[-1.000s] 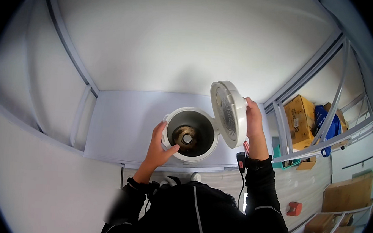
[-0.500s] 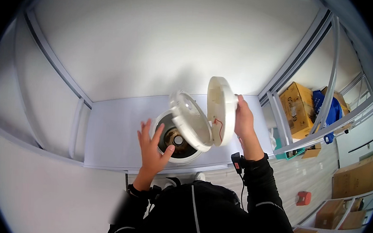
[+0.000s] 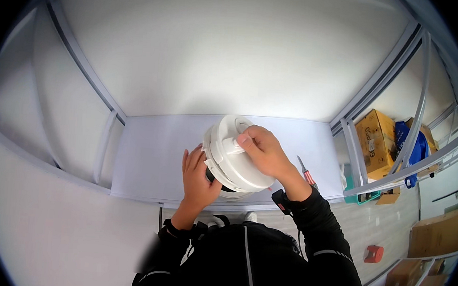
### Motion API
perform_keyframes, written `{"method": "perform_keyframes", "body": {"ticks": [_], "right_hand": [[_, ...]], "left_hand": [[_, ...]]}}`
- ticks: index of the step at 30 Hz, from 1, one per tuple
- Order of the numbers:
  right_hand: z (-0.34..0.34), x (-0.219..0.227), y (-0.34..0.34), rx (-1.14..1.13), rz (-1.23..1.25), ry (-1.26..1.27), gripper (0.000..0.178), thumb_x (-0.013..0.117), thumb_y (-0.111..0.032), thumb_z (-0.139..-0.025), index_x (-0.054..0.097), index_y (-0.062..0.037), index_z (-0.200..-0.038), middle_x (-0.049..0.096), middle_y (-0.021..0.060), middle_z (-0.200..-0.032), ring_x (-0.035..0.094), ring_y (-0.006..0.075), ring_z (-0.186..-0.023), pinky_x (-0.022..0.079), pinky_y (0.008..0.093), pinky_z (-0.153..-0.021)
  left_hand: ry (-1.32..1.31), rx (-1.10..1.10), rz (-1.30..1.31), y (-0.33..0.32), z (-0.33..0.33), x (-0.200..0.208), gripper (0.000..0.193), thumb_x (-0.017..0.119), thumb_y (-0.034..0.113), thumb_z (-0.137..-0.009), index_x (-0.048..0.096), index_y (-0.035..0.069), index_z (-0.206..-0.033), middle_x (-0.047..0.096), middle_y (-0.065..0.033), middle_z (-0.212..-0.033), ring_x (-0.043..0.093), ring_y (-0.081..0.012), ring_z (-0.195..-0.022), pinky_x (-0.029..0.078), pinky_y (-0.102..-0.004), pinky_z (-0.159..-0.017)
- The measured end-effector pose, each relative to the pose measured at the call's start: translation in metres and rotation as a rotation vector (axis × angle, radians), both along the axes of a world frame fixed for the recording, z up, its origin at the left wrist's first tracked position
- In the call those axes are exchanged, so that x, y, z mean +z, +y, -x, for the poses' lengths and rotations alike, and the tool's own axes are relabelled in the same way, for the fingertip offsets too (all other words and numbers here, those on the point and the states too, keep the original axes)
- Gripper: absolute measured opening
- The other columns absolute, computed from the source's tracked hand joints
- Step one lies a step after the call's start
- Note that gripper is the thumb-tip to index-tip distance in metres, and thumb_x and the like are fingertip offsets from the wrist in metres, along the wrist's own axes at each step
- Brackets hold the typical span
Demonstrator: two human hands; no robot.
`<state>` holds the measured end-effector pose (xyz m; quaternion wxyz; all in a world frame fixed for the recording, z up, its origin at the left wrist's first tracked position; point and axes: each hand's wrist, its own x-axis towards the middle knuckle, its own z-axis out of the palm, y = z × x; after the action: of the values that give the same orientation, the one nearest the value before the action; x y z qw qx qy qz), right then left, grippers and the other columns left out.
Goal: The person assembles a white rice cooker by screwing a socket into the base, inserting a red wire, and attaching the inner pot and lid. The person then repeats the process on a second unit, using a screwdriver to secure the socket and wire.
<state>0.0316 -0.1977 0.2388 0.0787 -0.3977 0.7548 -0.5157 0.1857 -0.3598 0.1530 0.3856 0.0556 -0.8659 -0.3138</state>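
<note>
A white rice cooker (image 3: pixel 231 196) stands near the front edge of the table, its lid tilted and partly raised. On top of the lid, the white outer cover (image 3: pixel 235 167) sits over the inner lid frame. My right hand (image 3: pixel 265 151) grips this cover near its raised latch part, thumb on top. Along the cooker's left side my left hand (image 3: pixel 198 181) is wrapped, its fingers by the lid edge and its thumb at the rim. Between lid and body shows a dark gap. The cooker's inside is mostly hidden.
Right of the cooker lies a red-handled pointed tool (image 3: pixel 307 175) on the white table (image 3: pixel 151 159). Grey metal frame posts (image 3: pixel 353 157) bound the table. Beyond, at right, are cardboard boxes (image 3: pixel 375 142), a teal basket (image 3: pixel 355 194) and a red stool (image 3: pixel 374 253).
The cover and inner lid, apart and upright before, have swung left and down over the cooker. My left hand has come against its side. The red-handled tool has come into sight.
</note>
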Motion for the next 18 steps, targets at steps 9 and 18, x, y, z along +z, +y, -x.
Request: {"method": "perform_keyframes", "body": {"ticks": [9,18], "right_hand": [[-0.018,-0.008,-0.027,0.019,-0.239,0.296,0.05,0.069,-0.05,-0.101,0.068,-0.0032,-0.083,0.067,0.013,-0.082,0.065,0.0364,-0.079,0.046,0.0471,-0.073],[-0.03,-0.029,-0.041,-0.027,-0.36,0.491,0.047,0.071,-0.049,-0.098,0.073,-0.003,-0.09,0.069,0.014,-0.087,0.066,0.0364,-0.087,0.044,0.0482,-0.081]], "left_hand": [[-0.066,0.244,-0.244,-0.033,-0.026,-0.041,0.041,0.058,0.002,-0.098,0.066,0.0,-0.138,0.065,-0.02,-0.143,0.061,-0.0401,-0.133,0.047,-0.0458,-0.115],[-0.093,0.036,-0.396,-0.037,-0.025,-0.054,0.04,0.063,0.012,-0.103,0.064,-0.001,-0.141,0.066,-0.0213,-0.143,0.062,-0.0389,-0.134,0.048,-0.0451,-0.114]]}}
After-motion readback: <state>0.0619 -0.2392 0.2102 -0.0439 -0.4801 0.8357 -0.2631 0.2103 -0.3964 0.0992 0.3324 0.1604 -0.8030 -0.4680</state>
